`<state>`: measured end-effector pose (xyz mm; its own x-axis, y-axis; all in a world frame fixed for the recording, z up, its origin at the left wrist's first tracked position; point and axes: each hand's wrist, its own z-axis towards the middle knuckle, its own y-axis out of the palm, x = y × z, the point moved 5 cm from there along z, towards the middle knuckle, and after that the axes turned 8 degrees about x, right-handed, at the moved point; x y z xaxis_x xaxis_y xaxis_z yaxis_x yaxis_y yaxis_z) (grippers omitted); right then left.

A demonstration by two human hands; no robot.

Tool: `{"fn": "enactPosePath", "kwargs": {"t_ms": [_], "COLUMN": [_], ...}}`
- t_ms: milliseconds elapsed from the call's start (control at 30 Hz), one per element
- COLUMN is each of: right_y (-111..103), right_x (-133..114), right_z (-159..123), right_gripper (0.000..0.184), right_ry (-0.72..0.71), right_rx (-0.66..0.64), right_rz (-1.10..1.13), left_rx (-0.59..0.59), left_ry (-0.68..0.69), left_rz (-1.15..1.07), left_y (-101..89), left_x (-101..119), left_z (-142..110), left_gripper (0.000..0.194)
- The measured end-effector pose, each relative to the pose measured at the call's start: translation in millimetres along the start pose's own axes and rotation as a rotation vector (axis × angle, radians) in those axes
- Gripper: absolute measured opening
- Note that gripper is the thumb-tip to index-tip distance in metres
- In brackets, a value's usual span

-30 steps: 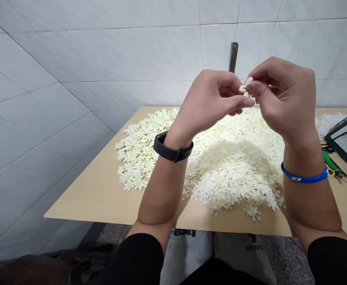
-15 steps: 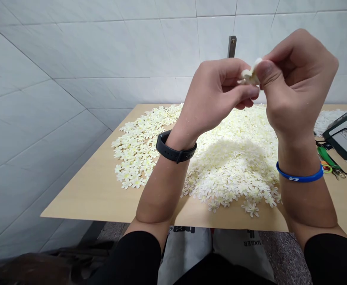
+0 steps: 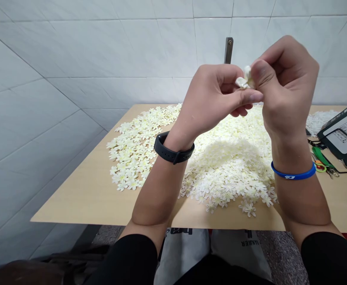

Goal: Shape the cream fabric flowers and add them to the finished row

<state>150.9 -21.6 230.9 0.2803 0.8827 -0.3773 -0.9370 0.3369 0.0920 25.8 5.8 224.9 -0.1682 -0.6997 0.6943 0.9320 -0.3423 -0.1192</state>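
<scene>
**Folded white artificial flower (image 3: 245,78) pinched between my hands, above the heap**

My left hand (image 3: 211,97) and right hand (image 3: 286,85) both hold it up in the air. The fingers of each are closed narrowly on the petals, my right thumb pressing from above and my left thumb just below it, so the bloom is bunched and partly hidden. Directly beneath lies the heap of loose cream-white flowers (image 3: 226,168), spread over the bench (image 3: 81,202). A black watch (image 3: 171,149) sits on my left wrist and a blue wristband (image 3: 293,173) on my right, both over the heap. Right of the heap lie a dark folder with a printed panel (image 3: 342,136) and a green lanyard (image 3: 321,157); beyond the heap, a metal bracket (image 3: 228,50) stands against the tiled wall (image 3: 42,118).
</scene>
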Motion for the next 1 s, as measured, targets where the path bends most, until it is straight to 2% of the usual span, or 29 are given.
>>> {"fn": "enactPosePath", "kwargs": {"t_ms": [100, 167, 267, 333, 433, 567, 667, 800, 867, 1000], "right_y": [4.3, 3.8, 0.2, -1.8, -3.0, -6.6, -12.0, -15.2, -13.2, -4.2], "right_x": [6.7, 9.7, 8.0, 4.7, 5.7, 14.3, 16.6, 14.2, 14.0, 14.7], "right_z": [-4.0, -5.8, -5.8, -4.0, -0.6, 3.1, 5.9, 8.7, 8.5, 5.7], "right_gripper": [0.030, 0.036, 0.034, 0.030, 0.025, 0.015, 0.007, 0.013, 0.017, 0.025], "right_ry": [0.054, 0.091, 0.129, 0.123, 0.134, 0.146, 0.085, 0.005, 0.021, 0.060], "right_rx": [-0.038, -0.022, 0.015, 0.025, -0.033, -0.157, -0.189, -0.170, -0.168, -0.224], "right_rz": [0.005, -0.057, -0.162, -0.192, -0.205, -0.150, -0.115, -0.151, -0.154, -0.035], "left_rx": [0.035, 0.025, -0.017, 0.010, 0.120, 0.179, 0.093, -0.122, -0.110, 0.012], "left_ry": [0.022, 0.054, 0.053, -0.006, -0.058, 0.006, 0.095, 0.015, 0.002, 0.107], "left_rz": [-0.013, -0.047, -0.068, -0.012, 0.097, 0.092, 0.170, 0.171, 0.138, 0.149], "left_y": [-3.3, -3.2, 1.3, 3.0, 0.1, -7.2, -11.2, -10.4, -12.0, -14.6], "left_x": [-2.3, -3.6, -5.0, -6.4, -5.4, -2.9, -1.2, -1.8, 0.8, 6.8], "left_z": [-0.3, -0.2, 0.1, 0.4, 0.7, 2.0, 2.5, -0.2, -0.7, -0.6], "left_gripper": [0.045, 0.046, 0.038, 0.032, 0.021, 0.013, 0.019, 0.031, 0.030, 0.033]}}
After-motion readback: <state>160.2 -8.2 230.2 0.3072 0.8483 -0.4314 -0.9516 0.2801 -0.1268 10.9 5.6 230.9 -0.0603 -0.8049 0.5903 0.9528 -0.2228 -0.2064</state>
